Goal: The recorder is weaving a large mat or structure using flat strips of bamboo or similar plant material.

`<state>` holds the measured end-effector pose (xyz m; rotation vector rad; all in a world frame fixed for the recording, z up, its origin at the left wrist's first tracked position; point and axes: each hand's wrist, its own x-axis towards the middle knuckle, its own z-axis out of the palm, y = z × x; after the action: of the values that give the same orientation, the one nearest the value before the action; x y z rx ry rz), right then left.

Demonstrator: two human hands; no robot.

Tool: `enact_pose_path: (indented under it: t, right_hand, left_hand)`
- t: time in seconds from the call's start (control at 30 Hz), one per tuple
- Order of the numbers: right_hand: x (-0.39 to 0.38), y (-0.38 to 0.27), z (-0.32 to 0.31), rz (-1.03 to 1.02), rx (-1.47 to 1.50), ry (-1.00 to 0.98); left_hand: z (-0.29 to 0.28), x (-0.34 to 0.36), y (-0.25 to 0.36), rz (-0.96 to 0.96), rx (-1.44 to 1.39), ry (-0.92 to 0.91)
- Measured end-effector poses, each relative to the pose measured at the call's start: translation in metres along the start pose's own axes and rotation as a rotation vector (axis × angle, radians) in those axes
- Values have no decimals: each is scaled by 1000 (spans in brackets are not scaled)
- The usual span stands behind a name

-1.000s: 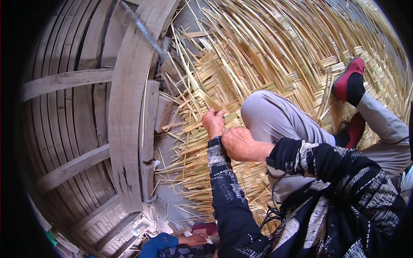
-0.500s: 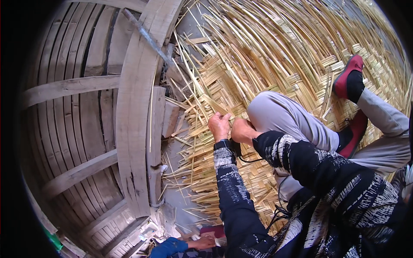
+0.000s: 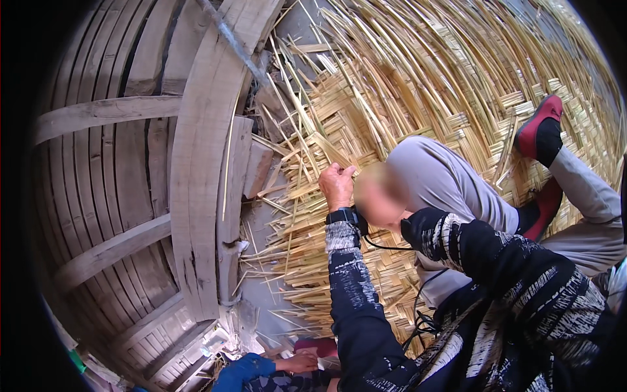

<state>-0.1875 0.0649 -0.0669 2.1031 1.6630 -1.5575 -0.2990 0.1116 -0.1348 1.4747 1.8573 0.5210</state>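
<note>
Left hand: here it is, the left hand [image 3: 336, 186], out over the mat's left part, fingers curled in and the thumb brought against them, looking to pinch the near end of a flat strip.
Flat strip: the flat strip [image 3: 332, 152] lies just ahead of those fingertips, on the far side of the hand from the wrist.
Long axis: slanting, upper left down to lower right, so its lower end meets the fingertips and its length points away from the person.
Nearer hand: the left, clearly, right at the strip's end; the right hand [image 3: 381, 199] sits just beside it, toward the knee [image 3: 424, 171].
Right hand: a blurred patch covers it, so I cannot tell whether its fingers are spread, pressed together or pinching anything.
Woven mat: the woven mat [image 3: 339, 117] spreads beneath both hands and around the bent leg, its crossed weave showing ahead of the left fingertips.
Loose lengths: long loose strips [image 3: 418, 68] sweep across the upper part, beyond the hands.
Left flank: a broad wooden beam [image 3: 202, 163] stands well apart from the left hand.
</note>
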Motion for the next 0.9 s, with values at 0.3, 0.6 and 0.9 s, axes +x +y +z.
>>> enact_pose_path:
  t: [0.3,0.6,0.9]
  right_hand:
    - [15,8,15,-64,-51,45]
    - [22,2,10,-3,71,163]
    - [40,5,7,0,181,185]
  left_hand:
    - [4,0,-4,5,-38,49]
    - [2,-2,5,-3,38,63]
    - [1,-3,9,-51,-6,23]
